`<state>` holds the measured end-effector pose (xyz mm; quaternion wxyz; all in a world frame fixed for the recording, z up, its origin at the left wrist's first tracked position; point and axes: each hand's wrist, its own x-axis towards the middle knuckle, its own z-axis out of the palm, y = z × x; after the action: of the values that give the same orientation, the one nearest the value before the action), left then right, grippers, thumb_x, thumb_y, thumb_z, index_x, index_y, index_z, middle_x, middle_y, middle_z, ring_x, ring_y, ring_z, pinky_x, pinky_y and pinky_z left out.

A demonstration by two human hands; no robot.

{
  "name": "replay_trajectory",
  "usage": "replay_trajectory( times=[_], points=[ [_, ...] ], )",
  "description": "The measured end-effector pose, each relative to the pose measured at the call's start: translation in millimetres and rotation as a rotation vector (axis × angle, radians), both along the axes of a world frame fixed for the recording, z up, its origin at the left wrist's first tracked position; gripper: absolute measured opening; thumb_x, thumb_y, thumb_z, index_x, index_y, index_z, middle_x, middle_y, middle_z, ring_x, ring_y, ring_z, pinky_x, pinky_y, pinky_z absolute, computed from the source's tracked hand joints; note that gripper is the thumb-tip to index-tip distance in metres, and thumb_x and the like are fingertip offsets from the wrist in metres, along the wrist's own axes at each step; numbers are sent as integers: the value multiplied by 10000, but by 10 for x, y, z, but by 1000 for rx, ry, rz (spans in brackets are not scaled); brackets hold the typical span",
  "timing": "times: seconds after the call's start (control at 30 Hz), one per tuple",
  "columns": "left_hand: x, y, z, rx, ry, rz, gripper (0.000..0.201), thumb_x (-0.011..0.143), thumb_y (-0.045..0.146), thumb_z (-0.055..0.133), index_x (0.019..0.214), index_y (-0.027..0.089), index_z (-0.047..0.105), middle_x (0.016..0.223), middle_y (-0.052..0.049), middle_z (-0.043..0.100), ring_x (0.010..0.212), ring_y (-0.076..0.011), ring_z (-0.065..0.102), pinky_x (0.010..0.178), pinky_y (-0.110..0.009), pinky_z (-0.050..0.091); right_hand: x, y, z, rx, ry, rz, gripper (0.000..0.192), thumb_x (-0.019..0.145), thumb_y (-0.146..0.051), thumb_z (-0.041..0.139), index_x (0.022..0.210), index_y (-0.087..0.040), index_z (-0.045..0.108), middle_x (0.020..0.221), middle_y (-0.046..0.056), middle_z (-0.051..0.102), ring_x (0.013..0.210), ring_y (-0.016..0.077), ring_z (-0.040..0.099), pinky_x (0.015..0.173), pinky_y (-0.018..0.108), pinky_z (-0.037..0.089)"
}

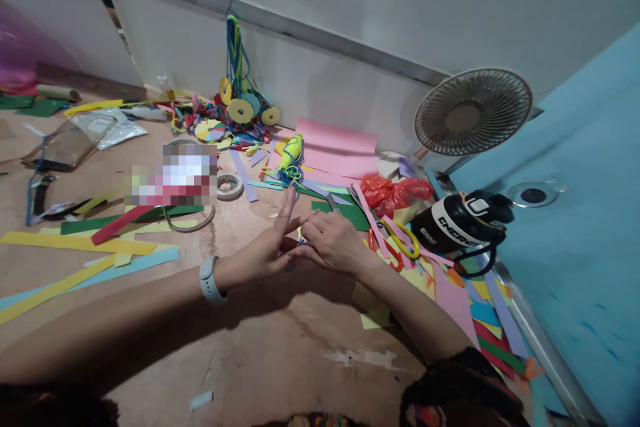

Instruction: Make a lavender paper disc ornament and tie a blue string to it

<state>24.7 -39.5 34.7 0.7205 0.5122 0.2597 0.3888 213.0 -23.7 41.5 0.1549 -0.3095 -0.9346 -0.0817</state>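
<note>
A: What is in hand nearest the camera?

B: Both forearms reach over the brown table (pixel 280 347). The left hand (pixel 265 247), a pale watch (pixel 210 279) on its wrist, has its fingers stretched out, one pointing up and away. The right hand (pixel 333 240) is curled loosely, its fingertips meeting the left hand's fingers.

A: Do they hold anything?

B: Something small and thin sits pinched where they meet, perhaps a bluish paper strip (pixel 296 248); it is too small to name for sure. I judge the step to be a fine fold or wrap of that bit around the left fingers. The next move would call for a steady pinch by the right fingertips while the left stays spread.

A: And just beyond the hands?

B: Scissors with yellow and red handles (pixel 397 240) lie just beside the right wrist among paper offcuts (pixel 465 307). A black bottle (pixel 460 220) lies on its side to the right. A tape roll (pixel 230 185) sits left of centre, with long yellow strips (pixel 75 243) further left.

A: Farther back?

B: A pink sheet (pixel 337 147), a heap of finished paper pieces (pixel 235 120) below hanging cords (pixel 235 53), and a small fan (pixel 473 112) against the wall.
</note>
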Motion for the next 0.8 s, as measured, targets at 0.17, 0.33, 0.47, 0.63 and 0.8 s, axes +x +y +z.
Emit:
replay_trajectory(
  times=[0.17, 0.33, 0.47, 0.63, 0.8],
  points=[
    [-6, 47, -103, 187, 95, -45, 1093, 751, 63, 684, 1520, 316, -51, 1523, -240, 286, 928, -214, 689, 667, -225, 551, -34, -15, -59, -15, -10, 13, 477, 983, -483, 311, 777, -157, 592, 699, 77, 623, 664, 168, 527, 609, 285, 301],
    [-14, 86, -181, 393, 178, -128, 1054, 844, 81, 594, 1460, 354, -217, 1524, -251, 276, 875, -172, 686, 692, -243, 548, -29, -1, -115, -60, 27, 67, 445, 1012, -351, 249, 738, -164, 546, 643, 42, 585, 586, 138, 483, 560, 264, 268],
    [-42, 139, -141, 317, 144, -172, 890, 887, 165, 581, 1519, 333, -22, 1425, -192, 472, 931, -187, 678, 774, -289, 549, 28, -25, 34, -85, 245, 97, 404, 1014, -319, 264, 714, -177, 495, 611, 9, 523, 580, 120, 469, 558, 244, 291],
    [-116, 303, -110, 176, 230, -165, 495, 873, 259, 621, 1351, 174, 524, 1157, -136, 686, 985, -221, 671, 889, -370, 522, 193, -109, 360, -252, 608, -54, 368, 990, -320, 385, 641, -200, 387, 578, -44, 376, 508, 82, 371, 509, 220, 297],
    [-197, 465, -124, 97, 306, -76, 240, 793, 251, 701, 1009, 147, 723, 1003, -98, 734, 872, -191, 680, 797, -307, 533, 349, -127, 464, -390, 1013, -143, 373, 966, -376, 458, 642, -199, 401, 557, -57, 380, 468, 64, 361, 454, 208, 298]
  ],
)
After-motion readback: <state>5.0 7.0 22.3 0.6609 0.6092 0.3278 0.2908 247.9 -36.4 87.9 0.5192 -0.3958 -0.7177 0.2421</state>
